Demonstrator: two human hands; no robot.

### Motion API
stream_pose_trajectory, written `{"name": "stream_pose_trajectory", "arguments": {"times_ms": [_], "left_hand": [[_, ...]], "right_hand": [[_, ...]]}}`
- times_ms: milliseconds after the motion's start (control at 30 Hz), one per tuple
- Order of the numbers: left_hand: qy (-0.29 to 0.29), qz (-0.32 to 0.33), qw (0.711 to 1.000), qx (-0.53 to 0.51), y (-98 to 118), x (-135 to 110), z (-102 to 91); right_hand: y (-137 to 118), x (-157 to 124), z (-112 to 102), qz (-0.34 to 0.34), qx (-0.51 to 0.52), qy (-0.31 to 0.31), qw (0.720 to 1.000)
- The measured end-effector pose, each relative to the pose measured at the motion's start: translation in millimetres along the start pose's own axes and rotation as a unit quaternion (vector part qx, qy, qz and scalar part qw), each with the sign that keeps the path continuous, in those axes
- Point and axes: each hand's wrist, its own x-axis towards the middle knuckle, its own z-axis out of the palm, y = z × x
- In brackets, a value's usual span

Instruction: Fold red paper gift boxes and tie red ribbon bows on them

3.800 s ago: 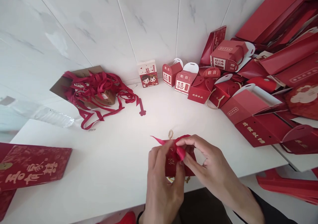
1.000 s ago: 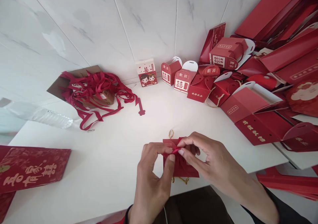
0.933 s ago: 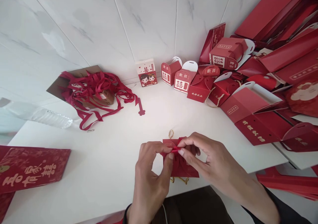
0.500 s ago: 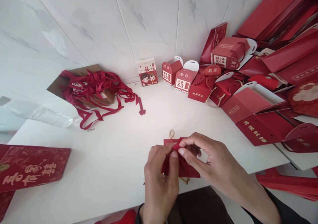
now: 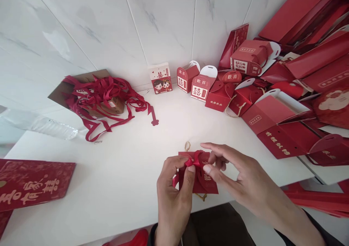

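Observation:
A small red gift box [image 5: 211,186] with gold lettering lies near the table's front edge, with twisted gold cord handles [image 5: 187,146] showing at its far and near sides. Across its top runs a red ribbon [image 5: 196,159], looped into a bow. My left hand [image 5: 177,188] pinches the ribbon's left loop between thumb and forefinger. Just right of the bow, my right hand [image 5: 231,171] has its forefinger stretched out and its thumb apart, with nothing visible between them. Its other fingers are curled.
A cardboard box [image 5: 106,109] spills red ribbons at the back left, beside a plastic bottle [image 5: 54,124]. Several red gift boxes [image 5: 200,88] stand along the wall and pile up at right. A large red box [image 5: 38,184] lies at the left edge.
My right hand has let go of the ribbon and moved a little right, its fingers spreading. The bow and more of the box's lettering now show. My left hand still pinches the ribbon.

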Motion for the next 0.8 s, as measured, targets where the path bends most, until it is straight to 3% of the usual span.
{"name": "stream_pose_trajectory", "arguments": {"times_ms": [100, 233, 433, 567, 800], "left_hand": [[-0.001, 0.005, 1.0, -0.012, 1.4, -0.1, 0.3], [0.038, 0.0, 0.999, -0.016, 0.4, 0.7, -2.2], [0.048, -0.1, 0.992, -0.061, 3.1, -1.1, -4.0], [0.026, -0.093, 0.993, -0.069, 8.9, -0.7, -1.0], [-0.012, -0.061, 0.998, 0.002, 21.5, 5.4, 2.6]], "right_hand": [[-1.2, 2.9, 4.3, -0.031, 0.017, -0.026, 0.999], [-1.0, 4.2, 3.9, -0.038, -0.003, 0.039, 0.999], [7.8, -8.6, -2.2, 0.036, -0.023, 0.054, 0.998], [5.5, -12.6, -2.8, 0.052, 0.004, 0.037, 0.998], [-6.2, -7.7, -4.2, -0.003, 0.001, 0.015, 1.0]]}}
